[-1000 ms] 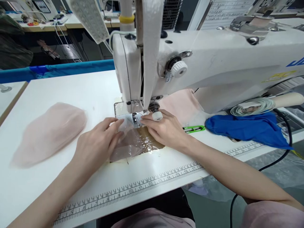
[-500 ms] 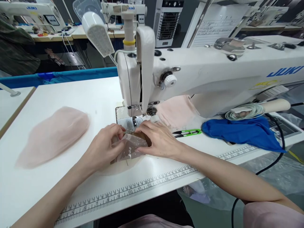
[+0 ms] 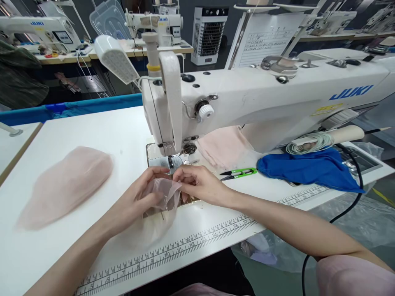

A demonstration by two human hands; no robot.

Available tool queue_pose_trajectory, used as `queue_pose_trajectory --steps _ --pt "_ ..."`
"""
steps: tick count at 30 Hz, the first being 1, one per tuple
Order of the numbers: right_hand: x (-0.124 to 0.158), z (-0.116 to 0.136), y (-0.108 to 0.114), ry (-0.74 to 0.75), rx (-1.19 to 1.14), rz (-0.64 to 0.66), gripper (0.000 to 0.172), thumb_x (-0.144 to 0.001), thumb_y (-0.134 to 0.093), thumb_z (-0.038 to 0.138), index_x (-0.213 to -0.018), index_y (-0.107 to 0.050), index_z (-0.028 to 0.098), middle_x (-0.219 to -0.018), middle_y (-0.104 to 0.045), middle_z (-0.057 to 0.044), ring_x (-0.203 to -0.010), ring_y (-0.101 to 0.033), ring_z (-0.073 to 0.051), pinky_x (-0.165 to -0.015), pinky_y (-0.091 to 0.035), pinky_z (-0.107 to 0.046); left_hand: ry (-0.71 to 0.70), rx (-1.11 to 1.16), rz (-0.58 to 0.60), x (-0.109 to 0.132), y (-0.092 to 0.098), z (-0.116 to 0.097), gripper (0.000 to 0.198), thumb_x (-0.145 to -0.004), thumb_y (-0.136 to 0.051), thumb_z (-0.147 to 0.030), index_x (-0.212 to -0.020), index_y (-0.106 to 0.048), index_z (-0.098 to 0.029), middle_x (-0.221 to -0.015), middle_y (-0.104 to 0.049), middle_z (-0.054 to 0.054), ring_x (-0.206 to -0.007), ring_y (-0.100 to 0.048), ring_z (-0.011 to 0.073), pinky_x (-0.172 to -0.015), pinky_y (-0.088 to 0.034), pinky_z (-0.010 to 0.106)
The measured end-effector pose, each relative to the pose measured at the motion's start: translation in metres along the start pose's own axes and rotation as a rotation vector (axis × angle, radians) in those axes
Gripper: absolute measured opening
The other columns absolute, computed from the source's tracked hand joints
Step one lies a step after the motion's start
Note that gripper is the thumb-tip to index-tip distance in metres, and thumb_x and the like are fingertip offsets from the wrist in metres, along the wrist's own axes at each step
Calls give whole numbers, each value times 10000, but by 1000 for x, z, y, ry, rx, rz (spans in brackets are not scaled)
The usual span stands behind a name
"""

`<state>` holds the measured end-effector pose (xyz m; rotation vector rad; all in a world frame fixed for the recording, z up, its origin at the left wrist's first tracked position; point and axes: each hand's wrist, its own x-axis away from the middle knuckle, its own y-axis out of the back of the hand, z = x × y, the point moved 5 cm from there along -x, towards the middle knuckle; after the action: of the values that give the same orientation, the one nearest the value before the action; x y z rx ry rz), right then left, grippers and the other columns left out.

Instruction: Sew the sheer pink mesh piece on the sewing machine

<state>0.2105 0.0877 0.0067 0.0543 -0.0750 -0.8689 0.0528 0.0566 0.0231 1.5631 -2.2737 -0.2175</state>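
A small piece of sheer pale pink fabric (image 3: 165, 196) is lifted off the table just in front of the needle plate (image 3: 163, 161) of a white sewing machine (image 3: 262, 102). My left hand (image 3: 138, 201) grips its left side with curled fingers. My right hand (image 3: 197, 185) pinches its upper edge between thumb and fingers. Both hands sit close together, a little below the presser foot (image 3: 171, 158).
A stack of sheer pink pieces (image 3: 64, 185) lies at the left of the white table (image 3: 92, 127). Green thread snips (image 3: 239, 174), a pink cloth (image 3: 224, 146) and a blue cloth (image 3: 308, 168) lie to the right. A ruler strip (image 3: 185, 246) runs along the front edge.
Both hands have drawn the sheer piece back from under the presser foot and lifted it off the table; earlier they pressed it flat by the needle.
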Motion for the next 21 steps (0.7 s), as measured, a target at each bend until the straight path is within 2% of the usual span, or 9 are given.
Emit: queue_pose_trajectory --steps 2,4,7,11,15,18,21 --pt "0 2 -1 35 22 -17 38 -823 -626 167 -842 -597 183 -669 -595 52 -594 -601 -84 -524 -466 -189 -10 -83 -27 1 -2 -4 384 -805 -625 -399 -1155 -558 -256 -1078 -670 50 -839 -672 205 -636 -541 287" --pt "0 5 0 79 63 -25 75 -792 -649 138 -846 -615 178 -744 -622 37 -665 -602 -80 -579 -483 -191 -11 -187 -84 1 -2 -4 332 -781 -665 -450 -1035 -600 -246 -923 -689 17 -721 -650 176 -591 -512 269" --pt "0 6 2 66 81 -21 157 -770 -655 109 -905 -619 180 -761 -624 40 -676 -587 -79 -587 -479 -193 -10 -210 -102 -1 -2 2 267 -834 -586 -483 -899 -617 -227 -728 -655 -12 -587 -578 142 -519 -451 241" --pt "-2 2 8 2 108 -22 230 -746 -678 93 -949 -615 180 -703 -613 56 -621 -578 -79 -570 -474 -199 -23 -171 -162 -1 4 7 264 -866 -525 -456 -906 -632 -218 -778 -676 16 -608 -581 141 -522 -446 235" --pt "-4 0 12 63 210 -42 208 -741 -695 91 -927 -656 177 -752 -673 34 -664 -597 -77 -638 -498 -206 -52 -143 -224 1 7 3 244 -889 -498 -431 -946 -609 -222 -760 -650 5 -525 -507 108 -453 -391 208" --pt "-4 -5 13 8 185 -45 194 -769 -703 156 -953 -649 181 -757 -689 35 -528 -571 -53 -511 -469 -179 -54 -125 -221 2 4 -1 248 -901 -462 -423 -971 -593 -224 -643 -572 -31 -460 -433 96 -420 -349 203" --pt "-3 -11 10 -119 -23 9 195 -802 -683 208 -981 -611 183 -799 -689 28 -424 -581 -53 -397 -455 -170 -25 -117 -217 2 1 -3 257 -904 -437 -425 -993 -583 -232 -634 -546 -33 -512 -488 117 -453 -382 216"
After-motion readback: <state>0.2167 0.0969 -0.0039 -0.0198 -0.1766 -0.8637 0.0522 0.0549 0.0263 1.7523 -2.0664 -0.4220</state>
